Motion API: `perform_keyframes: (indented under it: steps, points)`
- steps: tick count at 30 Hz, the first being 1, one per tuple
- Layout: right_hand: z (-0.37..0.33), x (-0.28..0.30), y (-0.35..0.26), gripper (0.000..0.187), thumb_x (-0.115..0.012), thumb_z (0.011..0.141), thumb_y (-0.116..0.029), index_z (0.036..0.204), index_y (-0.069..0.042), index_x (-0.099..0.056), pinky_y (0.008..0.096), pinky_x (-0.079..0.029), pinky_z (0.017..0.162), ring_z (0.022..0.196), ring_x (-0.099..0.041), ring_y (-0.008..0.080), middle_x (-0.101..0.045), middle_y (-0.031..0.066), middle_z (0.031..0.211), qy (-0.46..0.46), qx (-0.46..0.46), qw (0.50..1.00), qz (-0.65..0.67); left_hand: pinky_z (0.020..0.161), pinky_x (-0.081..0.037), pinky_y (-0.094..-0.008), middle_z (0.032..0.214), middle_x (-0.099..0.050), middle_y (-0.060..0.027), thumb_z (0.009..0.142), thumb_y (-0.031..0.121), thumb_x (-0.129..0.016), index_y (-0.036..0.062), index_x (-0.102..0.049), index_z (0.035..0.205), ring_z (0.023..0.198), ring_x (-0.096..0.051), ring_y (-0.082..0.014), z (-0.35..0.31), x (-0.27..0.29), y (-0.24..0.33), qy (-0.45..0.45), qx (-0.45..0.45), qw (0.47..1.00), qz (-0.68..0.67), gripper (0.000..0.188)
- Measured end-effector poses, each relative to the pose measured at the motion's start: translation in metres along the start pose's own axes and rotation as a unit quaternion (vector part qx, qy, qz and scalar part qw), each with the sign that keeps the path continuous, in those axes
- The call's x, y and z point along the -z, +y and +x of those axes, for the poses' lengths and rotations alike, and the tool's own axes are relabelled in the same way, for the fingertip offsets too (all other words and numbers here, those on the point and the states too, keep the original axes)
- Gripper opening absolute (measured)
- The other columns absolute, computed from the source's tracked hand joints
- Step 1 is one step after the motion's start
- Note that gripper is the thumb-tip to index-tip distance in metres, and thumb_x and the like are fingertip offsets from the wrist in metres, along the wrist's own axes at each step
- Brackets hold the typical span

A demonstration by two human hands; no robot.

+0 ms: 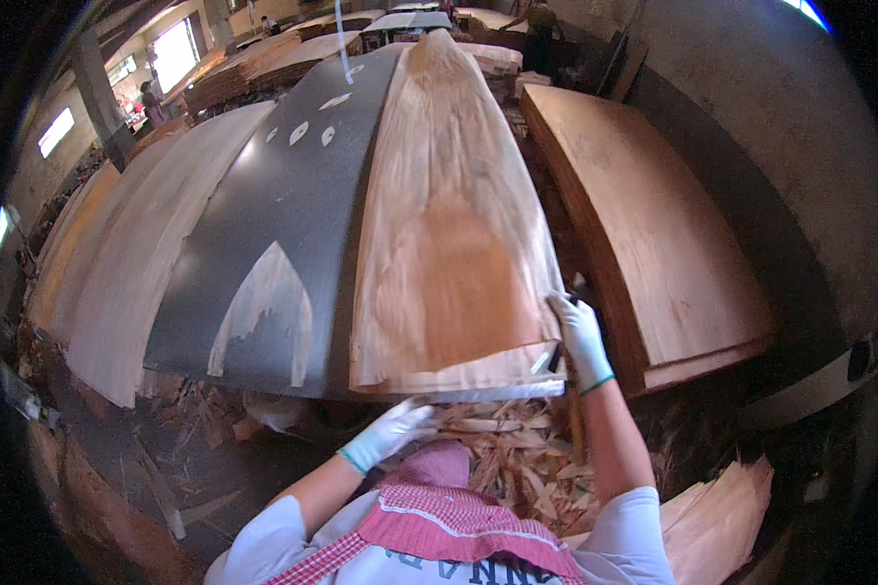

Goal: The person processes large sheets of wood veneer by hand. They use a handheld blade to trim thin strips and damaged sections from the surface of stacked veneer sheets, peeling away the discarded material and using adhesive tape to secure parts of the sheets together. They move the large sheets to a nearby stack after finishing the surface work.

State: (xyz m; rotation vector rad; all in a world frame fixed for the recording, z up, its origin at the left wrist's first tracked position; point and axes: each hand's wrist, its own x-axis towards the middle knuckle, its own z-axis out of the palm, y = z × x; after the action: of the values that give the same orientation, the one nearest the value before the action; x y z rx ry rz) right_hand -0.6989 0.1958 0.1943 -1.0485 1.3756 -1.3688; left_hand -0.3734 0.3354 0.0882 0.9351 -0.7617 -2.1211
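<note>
A long sheet of wood veneer (pixel 449 175), pale with a reddish-brown patch near its front end, lies on a dark table top (pixel 195 322). My right hand (pixel 581 341), in a white glove with a green cuff, is closed at the sheet's right front edge. Something dark shows by its fingers, too small to name. My left hand (pixel 396 435), gloved the same way, is just below the table's front edge with its fingers stretched toward the right. A pointed veneer scrap (pixel 263 307) and several small oval pieces (pixel 299 133) lie on the dark surface left of the sheet.
A thick veneer stack (pixel 654 234) stands to the right, beyond a narrow gap. More pale sheets (pixel 166 224) lie at left. Broken veneer scraps (pixel 517 453) cover the floor by my body, with a larger piece (pixel 722 517) at lower right. Other people are far back.
</note>
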Motion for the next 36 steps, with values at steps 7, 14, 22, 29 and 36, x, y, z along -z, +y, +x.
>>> perform_keyframes:
  steps: [7,14,22,29,36]
  points:
    - [0.082,0.234,-0.023,0.028,-0.065,0.093,-0.024,0.102,0.002,-0.068,0.0243,-0.047,0.073,0.081,-0.06,0.0097,-0.067,0.0023,0.091,0.017,-0.044,0.999,-0.01,0.109,-0.036,-0.0481,0.128,-0.048,-0.0162,0.084,0.059,-0.064,0.0033,-0.046,0.12,0.124,-0.046,-0.0303,0.07,-0.007,-0.042,0.143,-0.118,0.906,-0.381,0.068]
    - [0.115,0.396,-0.027,0.014,-0.065,0.091,-0.02,0.092,-0.006,-0.067,0.0247,-0.045,0.069,0.073,-0.056,0.0075,-0.061,-0.0046,0.081,0.08,-0.051,0.987,-0.127,0.076,-0.052,-0.034,0.091,-0.067,-0.0003,0.09,0.032,-0.066,0.015,-0.064,0.095,0.083,-0.063,-0.0166,0.208,-0.078,-0.047,0.294,-0.196,0.871,-0.343,0.018]
    - [0.169,0.562,-0.041,0.018,-0.061,0.094,-0.019,0.083,-0.006,-0.065,0.024,-0.041,0.068,0.072,-0.049,0.0054,-0.057,-0.0071,0.078,0.103,0.015,0.964,-0.246,0.087,-0.05,-0.0369,0.107,-0.059,-0.0039,0.094,0.028,-0.063,0.0182,-0.057,0.116,0.103,-0.056,-0.0194,0.326,-0.207,-0.091,0.246,-0.162,0.905,-0.308,0.025]
    - [0.22,0.761,-0.037,0.021,-0.059,0.096,-0.018,0.079,-0.006,-0.062,0.0242,-0.035,0.06,0.067,-0.043,0.0044,-0.052,-0.0084,0.073,0.091,0.018,0.967,-0.239,0.1,-0.042,-0.0395,0.13,-0.057,-0.0108,0.092,0.05,-0.056,0.0057,-0.051,0.131,0.117,-0.054,-0.0252,0.456,-0.239,-0.149,0.26,-0.298,0.84,-0.371,0.059]
    - [0.293,0.926,-0.034,0.019,-0.061,0.095,-0.02,0.083,-0.006,-0.066,0.0246,-0.04,0.064,0.07,-0.048,0.0048,-0.056,-0.008,0.077,0.057,0.0,0.958,-0.28,0.089,-0.051,-0.0383,0.124,-0.06,-0.0114,0.088,0.02,-0.066,0.0,-0.056,0.124,0.105,-0.06,-0.0263,0.567,-0.306,-0.195,0.416,-0.312,0.797,-0.307,0.042]
